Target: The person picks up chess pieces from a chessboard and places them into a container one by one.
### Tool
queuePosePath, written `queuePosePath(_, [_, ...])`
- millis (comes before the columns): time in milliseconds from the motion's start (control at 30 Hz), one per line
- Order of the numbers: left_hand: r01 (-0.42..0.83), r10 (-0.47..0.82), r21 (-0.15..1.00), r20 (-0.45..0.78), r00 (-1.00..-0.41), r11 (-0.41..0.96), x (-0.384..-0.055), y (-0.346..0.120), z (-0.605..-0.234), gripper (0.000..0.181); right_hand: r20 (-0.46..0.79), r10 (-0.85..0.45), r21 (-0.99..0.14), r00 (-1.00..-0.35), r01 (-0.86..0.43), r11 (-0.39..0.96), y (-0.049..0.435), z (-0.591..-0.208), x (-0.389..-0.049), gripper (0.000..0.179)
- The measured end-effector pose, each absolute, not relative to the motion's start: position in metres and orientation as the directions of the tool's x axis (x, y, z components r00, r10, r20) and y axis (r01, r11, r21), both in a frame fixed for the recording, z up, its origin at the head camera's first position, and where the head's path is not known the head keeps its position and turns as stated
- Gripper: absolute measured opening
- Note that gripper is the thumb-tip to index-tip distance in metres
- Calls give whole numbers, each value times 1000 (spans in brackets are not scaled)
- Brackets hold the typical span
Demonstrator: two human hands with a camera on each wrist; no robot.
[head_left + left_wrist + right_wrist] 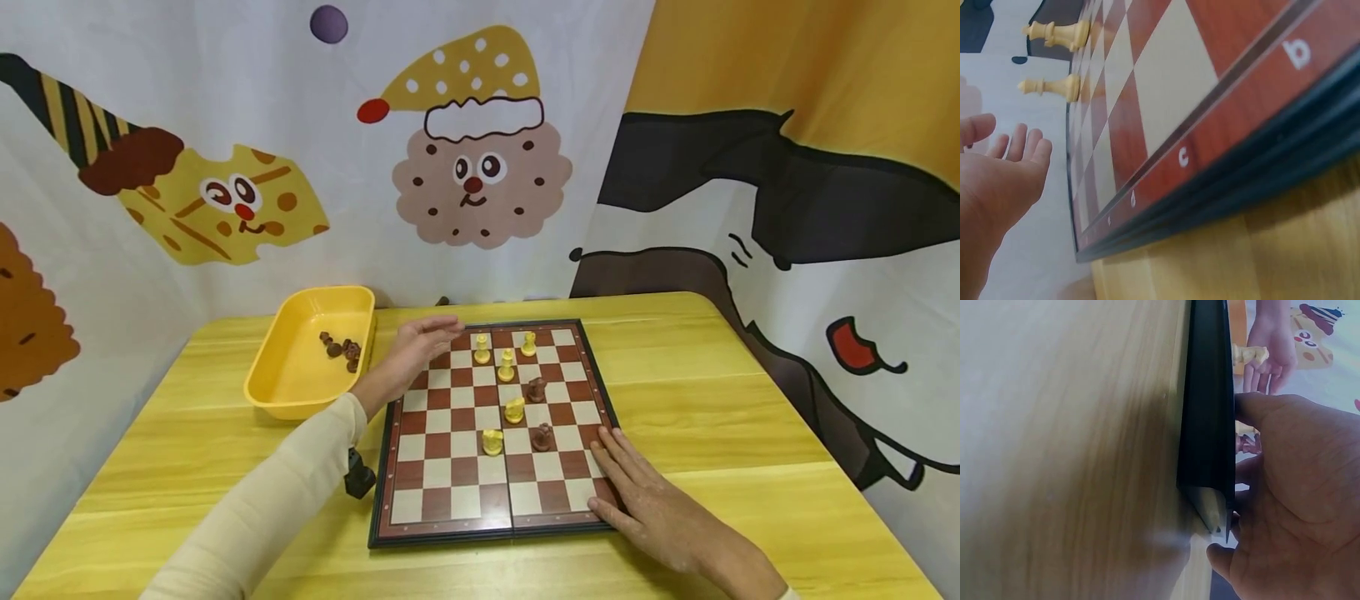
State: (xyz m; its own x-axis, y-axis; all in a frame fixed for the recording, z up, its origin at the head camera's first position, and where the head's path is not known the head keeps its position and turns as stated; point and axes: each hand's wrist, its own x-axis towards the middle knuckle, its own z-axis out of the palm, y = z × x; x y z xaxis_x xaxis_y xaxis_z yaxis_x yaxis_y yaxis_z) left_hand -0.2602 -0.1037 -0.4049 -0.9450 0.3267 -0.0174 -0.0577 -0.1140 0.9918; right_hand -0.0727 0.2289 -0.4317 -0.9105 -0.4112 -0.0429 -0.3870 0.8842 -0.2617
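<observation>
A brown-and-cream chessboard (459, 471) lies on the table. Several pale yellow chess pieces stand on it, among them a tall one (506, 365) and a knight (514, 410). Two brown pieces also stand there, one (536, 389) farther back and one (542, 437) nearer. My left hand (416, 350) hovers by the board's far left corner, fingers loosely extended, holding nothing. In the left wrist view, two tall pale pieces (1054, 87) are beyond its fingers. My right hand (648, 504) rests on the board's near right edge with fingers spread; the right wrist view shows the board's black side (1207, 406) beside it.
Left of the board stands a yellow tray (281, 392) with several brown pieces (345, 350) in it. A small black object (359, 475) is next to the board's left edge, partly behind my left sleeve. A printed curtain (300, 83) hangs behind the wooden table (697, 367).
</observation>
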Motion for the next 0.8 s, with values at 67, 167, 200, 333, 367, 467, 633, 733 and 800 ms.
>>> queuePosePath(67, [-84, 355, 991, -42, -934, -106, -261, -99, -407, 33, -44, -414, -261, -909, -389, 883, 229, -431, -73, 68])
queuePosePath(167, [-95, 383, 994, -68, -921, -52, -263, -93, -411, 33, -40, -414, -260, -909, -391, 883, 229, -431, -73, 68])
queuePosePath(200, [-96, 389, 995, -76, -918, -32, -263, -91, -412, 34, -38, -414, -262, -909, -391, 882, 229, -431, -72, 68])
queuePosePath(333, [-87, 382, 995, -101, -918, 55, -263, -84, -417, 35, -29, -417, -268, -909, -395, 879, 229, -432, -72, 67])
queuePosePath(367, [-89, 379, 994, -106, -919, 62, -263, -83, -418, 36, -29, -420, -270, -907, -397, 877, 229, -432, -72, 67])
queuePosePath(467, [-83, 357, 993, -108, -928, 84, -260, -80, -420, 37, -35, -424, -269, -905, -400, 876, 228, -433, -72, 67])
queuePosePath(633, [-44, 292, 984, -93, -952, 172, -257, -72, -421, 38, -66, -418, -266, -906, -388, 882, 227, -430, -72, 68])
queuePosePath(733, [-26, 249, 971, -87, -965, 238, -258, -67, -423, 36, -87, -419, -272, -904, -383, 883, 228, -428, -72, 69])
queuePosePath(800, [-17, 230, 966, -78, -970, 259, -259, -65, -425, 35, -90, -420, -281, -903, -382, 881, 229, -427, -72, 69])
